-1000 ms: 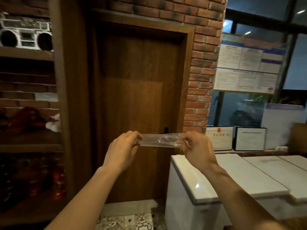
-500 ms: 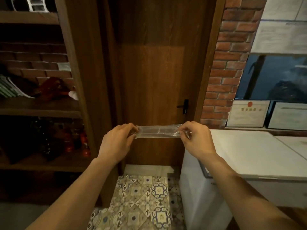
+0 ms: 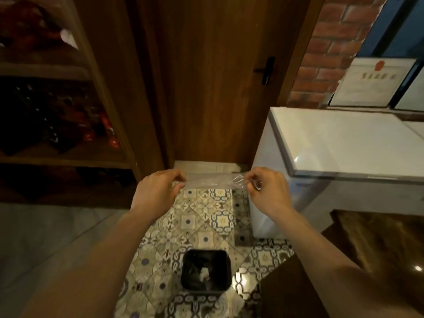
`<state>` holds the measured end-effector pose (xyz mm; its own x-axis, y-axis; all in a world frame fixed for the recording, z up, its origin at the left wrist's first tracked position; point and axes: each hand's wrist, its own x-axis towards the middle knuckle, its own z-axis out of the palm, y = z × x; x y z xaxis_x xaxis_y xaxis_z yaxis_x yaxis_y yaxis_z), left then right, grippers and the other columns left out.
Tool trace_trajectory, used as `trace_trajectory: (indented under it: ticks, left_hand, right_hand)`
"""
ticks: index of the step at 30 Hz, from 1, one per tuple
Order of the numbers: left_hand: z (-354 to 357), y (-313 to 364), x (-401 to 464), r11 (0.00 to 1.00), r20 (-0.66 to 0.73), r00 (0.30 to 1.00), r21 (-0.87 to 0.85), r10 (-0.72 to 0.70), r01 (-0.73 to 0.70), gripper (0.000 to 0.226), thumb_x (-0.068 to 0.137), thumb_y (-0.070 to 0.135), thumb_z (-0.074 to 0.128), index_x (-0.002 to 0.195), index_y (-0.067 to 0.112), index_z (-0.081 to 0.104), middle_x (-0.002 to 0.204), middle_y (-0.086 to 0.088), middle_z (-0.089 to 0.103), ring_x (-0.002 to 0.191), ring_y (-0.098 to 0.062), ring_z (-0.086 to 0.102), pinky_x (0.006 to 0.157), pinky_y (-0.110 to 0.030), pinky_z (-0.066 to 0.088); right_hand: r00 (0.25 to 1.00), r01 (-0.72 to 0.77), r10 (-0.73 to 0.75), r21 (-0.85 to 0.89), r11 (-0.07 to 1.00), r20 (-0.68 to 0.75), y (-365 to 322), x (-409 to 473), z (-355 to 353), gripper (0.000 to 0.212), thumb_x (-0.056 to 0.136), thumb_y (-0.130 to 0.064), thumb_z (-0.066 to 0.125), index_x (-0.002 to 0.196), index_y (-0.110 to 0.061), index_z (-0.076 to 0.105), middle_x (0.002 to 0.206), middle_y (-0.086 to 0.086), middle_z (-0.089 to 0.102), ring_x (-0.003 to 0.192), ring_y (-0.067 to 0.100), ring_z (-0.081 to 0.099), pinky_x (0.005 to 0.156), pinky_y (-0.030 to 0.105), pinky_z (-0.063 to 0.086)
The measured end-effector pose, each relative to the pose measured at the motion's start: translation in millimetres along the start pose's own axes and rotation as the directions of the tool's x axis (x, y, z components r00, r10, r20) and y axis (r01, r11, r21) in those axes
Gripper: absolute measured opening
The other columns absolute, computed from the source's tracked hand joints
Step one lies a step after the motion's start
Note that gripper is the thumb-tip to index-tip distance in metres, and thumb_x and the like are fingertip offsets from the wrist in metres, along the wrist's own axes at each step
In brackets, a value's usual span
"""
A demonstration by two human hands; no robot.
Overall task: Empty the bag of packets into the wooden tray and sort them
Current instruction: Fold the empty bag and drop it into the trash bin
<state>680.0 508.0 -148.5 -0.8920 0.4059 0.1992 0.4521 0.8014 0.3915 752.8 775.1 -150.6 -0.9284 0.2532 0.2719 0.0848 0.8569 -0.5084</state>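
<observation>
Clear bag [image 3: 212, 181] looks empty, folded flat and stretched taut between left hand [image 3: 158, 192] and right hand [image 3: 268, 193], each pinching one end. View has tilted down from the door since a second ago: black bin [image 3: 205, 269] on the tiled floor [image 3: 202, 216] now sits directly below. Likely binning the bag; tray not in view.

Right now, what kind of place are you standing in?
Probably a small shop or café back area, though I can't be sure. There's a white chest freezer, framed certificates on a ledge by a brick wall, and wooden shelves of goods.
</observation>
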Motion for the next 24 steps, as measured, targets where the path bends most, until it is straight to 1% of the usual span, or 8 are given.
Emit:
trace_trajectory:
  ticks: [3,6,9,11,14,17,19,24]
  left_hand:
    - [30,-22,-17,0.999,0.068,0.997,-0.025,-0.032,0.034,0.009,0.094,0.033,0.065,0.101,0.038,0.063,0.099,0.018,0.07,0.094,-0.01,0.068,0.074,-0.037,0.057]
    - [58,-41,-32,0.996,0.13,0.988,-0.02,-0.078,0.082,0.009,0.094,0.037,0.064,0.102,0.038,0.061,0.104,0.017,0.071,0.098,-0.01,0.068,0.076,-0.038,0.057]
    - [84,-59,-46,0.991,0.187,0.974,-0.001,-0.13,0.133,0.013,0.093,0.039,0.064,0.106,0.039,0.06,0.109,0.017,0.071,0.101,-0.011,0.067,0.078,-0.038,0.056]
    - [101,-71,-56,0.989,0.207,0.967,0.013,-0.149,0.15,0.015,0.093,0.04,0.064,0.108,0.039,0.06,0.109,0.017,0.071,0.102,-0.012,0.068,0.079,-0.036,0.056]
    - [124,-90,-66,0.984,0.231,0.957,0.015,-0.174,0.175,0.016,0.093,0.038,0.065,0.109,0.036,0.063,0.111,0.015,0.072,0.103,-0.012,0.068,0.078,-0.033,0.055]
    - [142,-105,-74,0.98,0.257,0.946,0.017,-0.196,0.199,0.014,0.093,0.039,0.064,0.107,0.037,0.062,0.108,0.016,0.072,0.1,-0.011,0.069,0.077,-0.035,0.057]
    - [158,-118,-80,0.975,0.287,0.933,0.018,-0.216,0.22,0.013,0.094,0.04,0.063,0.106,0.037,0.062,0.107,0.018,0.072,0.1,-0.01,0.068,0.077,-0.036,0.057]
    - [185,-143,-93,0.965,0.326,0.909,0.05,-0.261,0.259,0.011,0.093,0.04,0.062,0.105,0.037,0.063,0.106,0.018,0.071,0.1,-0.01,0.068,0.074,-0.034,0.055]
  right_hand:
    - [0.994,-0.067,0.064,0.029,0.997,0.089,14,-21,38,0.013,0.087,-0.012,0.074,0.098,-0.02,0.077,0.096,-0.002,0.074,0.082,0.013,0.064,0.075,0.026,0.053]
    - [0.978,-0.133,0.131,0.0,0.991,0.161,29,-45,73,0.013,0.086,-0.012,0.076,0.094,-0.022,0.076,0.094,-0.005,0.074,0.083,0.013,0.066,0.079,0.033,0.059]
    - [0.944,-0.211,0.222,-0.072,0.975,0.244,43,-70,110,0.016,0.083,-0.009,0.079,0.09,-0.023,0.076,0.091,-0.007,0.072,0.079,0.011,0.064,0.076,0.029,0.058]
    - [0.913,-0.256,0.283,-0.129,0.958,0.295,52,-85,135,0.016,0.081,-0.011,0.082,0.088,-0.024,0.075,0.096,-0.003,0.07,0.079,0.012,0.064,0.074,0.025,0.058]
    - [0.876,-0.309,0.358,-0.195,0.931,0.323,65,-101,173,0.011,0.084,-0.019,0.081,0.092,-0.022,0.074,0.097,-0.004,0.063,0.079,0.011,0.061,0.068,0.018,0.052]
    - [0.855,-0.325,0.4,-0.26,0.909,0.331,74,-116,206,0.012,0.084,-0.024,0.079,0.095,-0.021,0.076,0.1,-0.001,0.067,0.085,0.015,0.063,0.075,0.027,0.057]
    - [0.834,-0.344,0.433,-0.292,0.892,0.341,81,-125,232,0.015,0.083,-0.023,0.079,0.098,-0.021,0.077,0.104,0.001,0.066,0.09,0.018,0.064,0.079,0.032,0.059]
    - [0.778,-0.395,0.508,-0.34,0.853,0.371,94,-143,282,0.021,0.084,-0.018,0.077,0.105,-0.02,0.075,0.108,0.001,0.064,0.093,0.018,0.065,0.079,0.034,0.061]
